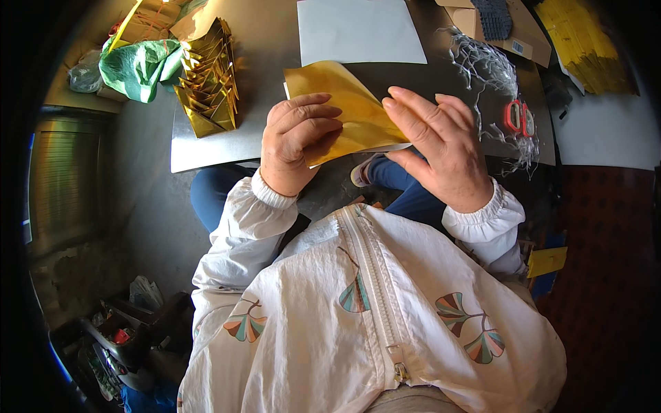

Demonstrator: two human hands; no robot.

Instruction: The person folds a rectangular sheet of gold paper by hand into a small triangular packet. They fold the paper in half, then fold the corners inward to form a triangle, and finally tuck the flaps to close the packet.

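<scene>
A sheet of shiny gold foil paper (351, 103) with a white back is held up over the near edge of the table, bent over on itself. My left hand (292, 141) grips its left side, fingers curled across the gold face. At the right edge my right hand (444, 141) has it between the fingers above and the thumb below. Behind the foil lies a white sheet (361, 31), flat on the table. To the left stands a row of folded gold foil pieces (210, 86), nested close together.
A tangle of whitish string (485, 65) lies on the table (268, 41) at the right, beside red-handled scissors (516, 117). Far right are a cardboard box (527, 38) and a stack of yellow sheets (582, 48). A green bag (138, 69) sits at the far left.
</scene>
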